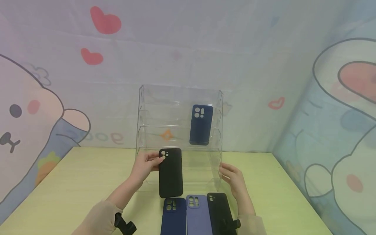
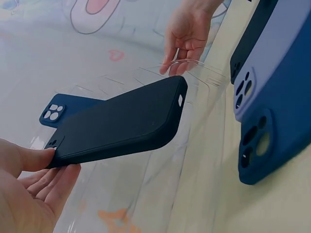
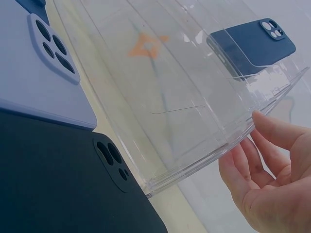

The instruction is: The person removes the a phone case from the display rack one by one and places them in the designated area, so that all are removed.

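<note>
Left hand: the left hand (image 1: pixel 146 165) pinches the top end of a black phone case (image 1: pixel 170 172) by its camera corner, thumb on one face, fingers under the other; the case hangs upright in front of the lowest tier of the clear acrylic display rack (image 1: pixel 147 111).
Right hand: the right hand (image 1: pixel 232 178) holds nothing — its fingers are loosely extended and touch the rack's front right edge, as the right wrist view shows.
Rack: it stands at the middle of the table's (image 1: pixel 73 182) back edge, against the wall; a dark blue phone case (image 1: pixel 201 124) leans upright on the right side of an upper tier.
Front edge of the table: three cases lie side by side, touching — a navy case (image 1: pixel 174 215), a lavender case (image 1: pixel 199 213) and a second black case (image 1: pixel 219 212), left to right.
Cut off: the lower ends of all three lying cases run out of the head view; both forearms are cropped at the sleeves.
Hard to make out: the rack's shelf edges nearly vanish against the pale wall, so the tier count is uncertain.
Writing: faint pink letters on the wall cloth (image 1: pixel 100 137) behind the table's left side cannot be read; no brand shows on any case.
</note>
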`<state>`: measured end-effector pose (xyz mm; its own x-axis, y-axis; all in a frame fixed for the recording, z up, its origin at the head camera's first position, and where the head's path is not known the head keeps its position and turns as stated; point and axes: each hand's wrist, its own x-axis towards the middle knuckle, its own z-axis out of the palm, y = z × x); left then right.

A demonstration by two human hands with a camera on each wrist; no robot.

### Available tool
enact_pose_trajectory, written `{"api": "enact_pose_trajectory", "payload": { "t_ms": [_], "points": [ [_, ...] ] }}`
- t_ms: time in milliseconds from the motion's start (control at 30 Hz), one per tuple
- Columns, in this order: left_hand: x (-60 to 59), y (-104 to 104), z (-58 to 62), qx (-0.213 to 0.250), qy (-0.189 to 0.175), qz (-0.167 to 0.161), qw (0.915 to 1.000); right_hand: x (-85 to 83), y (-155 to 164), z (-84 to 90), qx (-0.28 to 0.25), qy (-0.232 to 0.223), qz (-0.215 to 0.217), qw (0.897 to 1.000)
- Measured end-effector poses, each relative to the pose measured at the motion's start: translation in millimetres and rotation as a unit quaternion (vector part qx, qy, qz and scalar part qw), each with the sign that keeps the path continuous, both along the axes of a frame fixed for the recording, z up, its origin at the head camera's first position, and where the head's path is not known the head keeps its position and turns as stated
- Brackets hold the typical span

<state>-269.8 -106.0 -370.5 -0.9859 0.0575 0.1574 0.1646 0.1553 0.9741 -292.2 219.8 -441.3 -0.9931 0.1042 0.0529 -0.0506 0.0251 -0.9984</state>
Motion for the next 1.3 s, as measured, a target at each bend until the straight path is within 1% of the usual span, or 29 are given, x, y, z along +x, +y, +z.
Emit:
{"api": "enact_pose_trajectory", "payload": {
  "t_ms": [167,300,400,500,533,633,733,900,1067,1300],
  "points": [
    [8.2,-7.3,-9.3,-0.028,-0.035,0.006,0.9990,-1.0,1.3,-3.4,-0.001,0.009,0.006,1.000],
    [12.1,-13.6,-17.7,-0.047,-0.068,-0.001,0.9966,0.2,4.7,-7.7,-0.004,0.049,0.026,0.998],
    [13.3,-19.6,-24.7,-0.060,-0.090,-0.005,0.9942,0.3,5.6,-9.7,-0.001,0.063,0.030,0.998],
    [15.6,-26.3,-32.1,-0.073,-0.107,-0.007,0.9915,-0.9,4.9,-8.8,-0.003,0.047,0.022,0.999],
    [16.6,-28.7,-34.6,-0.077,-0.114,-0.007,0.9905,-1.3,3.8,-7.7,0.000,0.033,0.015,0.999],
    [20.6,-35.6,-41.5,-0.084,-0.131,-0.006,0.9878,-2.7,2.1,-5.4,0.001,0.011,0.004,1.000],
    [24.7,-41.6,-47.4,-0.087,-0.145,-0.008,0.9856,-2.4,0.8,-3.2,0.004,0.001,0.000,1.000],
    [28.7,-48.6,-57.4,-0.087,-0.160,-0.010,0.9833,-1.5,0.9,-1.2,0.006,0.001,0.003,1.000],
    [29.5,-52.8,-66.6,-0.074,-0.170,-0.018,0.9826,-0.9,1.6,-1.0,0.012,0.005,0.006,1.000],
    [32.6,-59.2,-75.4,-0.056,-0.183,-0.052,0.9802,2.5,-0.1,0.7,0.010,0.005,0.007,1.000]
  ]
}}
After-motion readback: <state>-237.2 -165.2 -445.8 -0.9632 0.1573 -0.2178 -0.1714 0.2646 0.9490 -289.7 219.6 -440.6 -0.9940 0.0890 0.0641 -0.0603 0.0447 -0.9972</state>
